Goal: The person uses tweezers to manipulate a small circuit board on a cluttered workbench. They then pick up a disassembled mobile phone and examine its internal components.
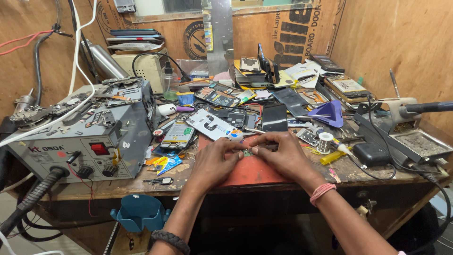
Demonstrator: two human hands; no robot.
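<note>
Pinching a small green circuit board [247,152] together, the left hand [214,163] and right hand [283,153] meet over a red mat [250,172]. A solder spool [324,141] stands at three o'clock.

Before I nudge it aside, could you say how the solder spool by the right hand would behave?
The solder spool stands on its flat end, so it would probably slide rather than roll. Knocked onto its side, it likely rolls. Being wound metal wire, it is probably heavy for its size.
</note>
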